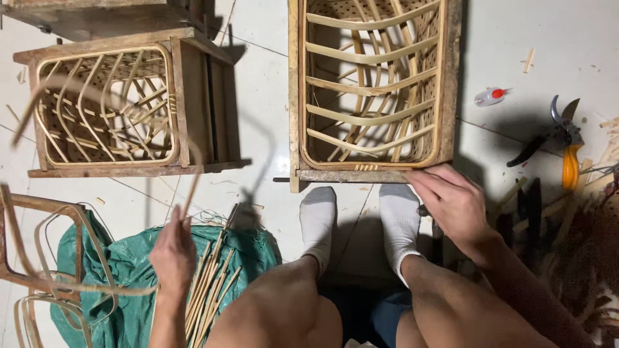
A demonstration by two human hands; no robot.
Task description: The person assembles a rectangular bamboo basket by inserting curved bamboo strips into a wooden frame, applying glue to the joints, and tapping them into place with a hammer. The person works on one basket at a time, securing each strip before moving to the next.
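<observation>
Knees and white socks [358, 222] are seen nearest, just below the frame [374, 90] that stands on the floor. To the left of the frame and nearer, the left hand [173, 252] is closed around a long strip [97, 287], which loops out leftward and arcs up, blurred. Beneath that hand, a bundle of strips [209, 283] is laid on a green sack [126, 270]. The right hand [454, 203] is set on the frame's near right corner, fingers curled over the lower rail; whether anything is pinched there cannot be told.

Inside the frame, curved ribs are already fixed across a woven backing, and a rim strip is seated round the opening, so the weaving appears well advanced; the strip in hand suggests that more remains to be worked in. Left of the frame, a second frame [109, 106] carries similar ribs. Right of the frame, shears [556, 138] and a small bottle [490, 96] lie on the floor.
</observation>
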